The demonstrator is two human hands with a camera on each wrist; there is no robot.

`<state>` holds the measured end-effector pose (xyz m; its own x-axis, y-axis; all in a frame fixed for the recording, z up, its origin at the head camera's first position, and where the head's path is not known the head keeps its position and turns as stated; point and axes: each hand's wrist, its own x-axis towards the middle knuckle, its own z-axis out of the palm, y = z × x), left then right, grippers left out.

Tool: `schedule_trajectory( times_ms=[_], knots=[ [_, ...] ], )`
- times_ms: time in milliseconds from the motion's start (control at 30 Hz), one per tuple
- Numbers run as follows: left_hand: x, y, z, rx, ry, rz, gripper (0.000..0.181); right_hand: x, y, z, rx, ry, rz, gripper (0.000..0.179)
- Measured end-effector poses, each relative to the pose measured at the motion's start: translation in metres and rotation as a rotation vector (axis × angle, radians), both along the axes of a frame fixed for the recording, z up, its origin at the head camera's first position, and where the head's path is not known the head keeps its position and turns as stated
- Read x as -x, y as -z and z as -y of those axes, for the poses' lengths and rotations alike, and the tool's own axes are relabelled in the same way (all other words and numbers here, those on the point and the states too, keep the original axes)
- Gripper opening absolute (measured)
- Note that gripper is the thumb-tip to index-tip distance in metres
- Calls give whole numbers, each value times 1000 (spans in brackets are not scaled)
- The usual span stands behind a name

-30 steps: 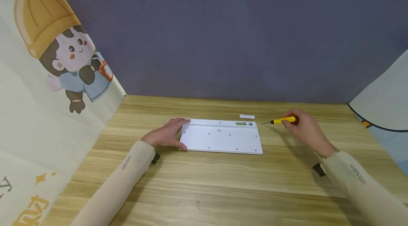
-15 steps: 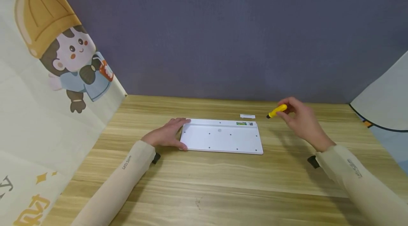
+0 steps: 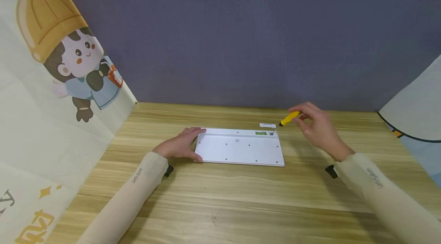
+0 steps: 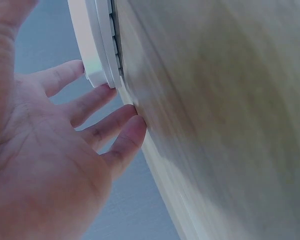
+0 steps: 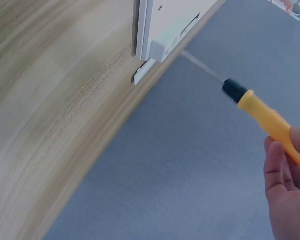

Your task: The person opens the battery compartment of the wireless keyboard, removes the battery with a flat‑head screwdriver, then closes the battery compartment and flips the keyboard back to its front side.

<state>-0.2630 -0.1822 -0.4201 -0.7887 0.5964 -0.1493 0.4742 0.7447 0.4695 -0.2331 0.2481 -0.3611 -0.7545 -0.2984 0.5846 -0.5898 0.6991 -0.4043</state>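
Note:
A white keyboard [image 3: 237,150] lies face down on the wooden table, its keys [image 4: 112,35] peeking out underneath in the left wrist view. Spread across its left end, my left hand [image 3: 180,145] rests thumb and fingertips at the corners, the fingers fairly straight. My right hand [image 3: 317,127] pinches the yellow handle of a screwdriver [image 3: 288,118] between thumb and fingers. Its thin metal shaft slants down to the right end of the battery compartment, where a green battery [image 3: 260,134] shows. Just behind the keyboard lies a small white battery cover [image 3: 267,125].
The wooden table [image 3: 220,198] meets a dark blue-grey partition [image 3: 241,45] at the back. A pale wall with a cartoon figure [image 3: 79,52] stands at the left. Another pale panel [image 3: 420,98] with a dark edge is at the right.
My right hand has moved left with the screwdriver and tilted it steeper, bringing its tip from beside the keyboard to the battery compartment. The left hand and keyboard have stayed in place.

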Motion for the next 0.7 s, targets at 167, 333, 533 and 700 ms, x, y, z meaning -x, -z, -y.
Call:
schedule_trajectory(
  times_ms=[167,333,533,700],
  knots=[
    [0,0,0,-5,-7,11,109,2,0,5,32,-10,31,36],
    [0,1,-1,-1,-6,17,110,3,0,10,34,-7,77,36],
    [-1,2,-1,-12,6,-4,109,8,2,14,12,2,90,35],
    [-2,2,-1,-13,9,-15,108,10,2,16,2,11,101,35]
  ],
)
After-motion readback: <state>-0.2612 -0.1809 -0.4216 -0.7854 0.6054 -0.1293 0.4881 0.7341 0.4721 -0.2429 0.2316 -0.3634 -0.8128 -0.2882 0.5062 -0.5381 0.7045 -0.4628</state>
